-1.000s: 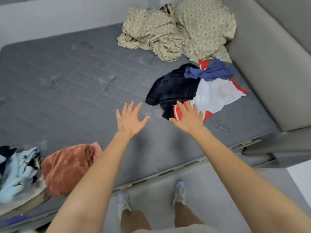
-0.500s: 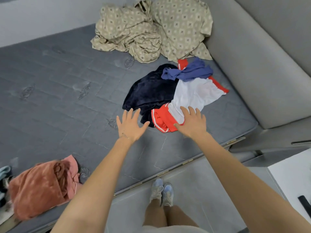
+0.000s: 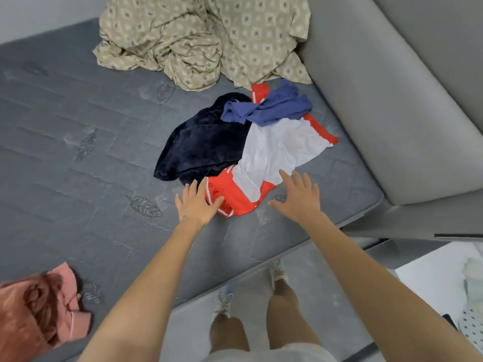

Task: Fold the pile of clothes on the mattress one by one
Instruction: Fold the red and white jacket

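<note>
Both hands reached with fingers spread, gripping nothing, toward the pile at the centre of the frame. The left hand (image 3: 196, 205) was at the red hem of a red-and-white jersey garment (image 3: 274, 152), and the right hand (image 3: 298, 198) was at its white edge. The garment lay on the grey quilted mattress (image 3: 78, 126), partly under a crumpled blue cloth (image 3: 274, 107) and against a dark navy fleece (image 3: 203, 145). To take it alone, each hand would likely need to pinch only the near red-and-white fabric. Drawing it toward the lower frame should let the blue cloth slide off before the garment was spread flat.
</note>
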